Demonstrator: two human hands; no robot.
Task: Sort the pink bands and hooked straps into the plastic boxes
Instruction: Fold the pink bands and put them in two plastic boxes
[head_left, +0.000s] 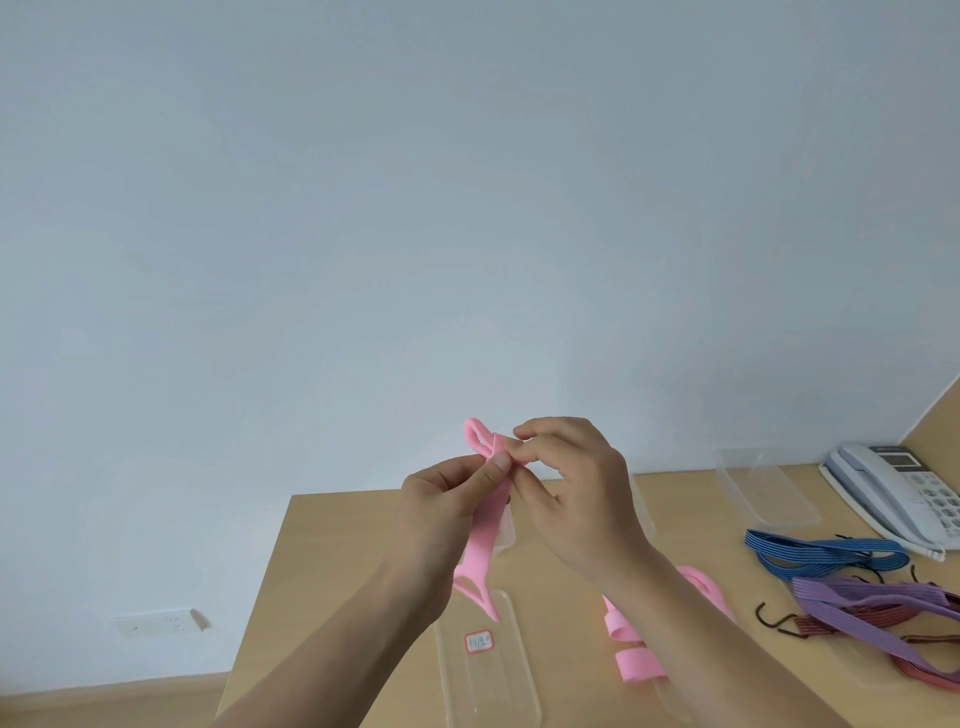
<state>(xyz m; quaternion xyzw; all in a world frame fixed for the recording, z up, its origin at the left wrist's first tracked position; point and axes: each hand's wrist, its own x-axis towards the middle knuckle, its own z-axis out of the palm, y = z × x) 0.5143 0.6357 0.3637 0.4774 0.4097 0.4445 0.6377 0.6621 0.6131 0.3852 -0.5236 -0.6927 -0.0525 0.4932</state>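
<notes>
Pink band being folded in both hands above the table's left half

The left hand (441, 501) pinches the pink band (483, 551) between thumb and forefinger just under its looped top, and the right hand (576, 499), fingers curled, pinches the same fold from the other side; the band's tail hangs over the labelled plastic box (467, 691) near the front edge. To do this well, I would press the fold flat and double the tail up so the band drops in without trailing over the rim. More pink bands (639, 662) lie beside that box, under the right forearm; the hooked straps (831, 556) sprawl toward the right edge, their hooks likely to snag. The table (337, 545) ends just left of the box, so the lowering wants to go straight down; another clear box (769, 493) sits at the back edge beside a telephone (898, 488).
</notes>
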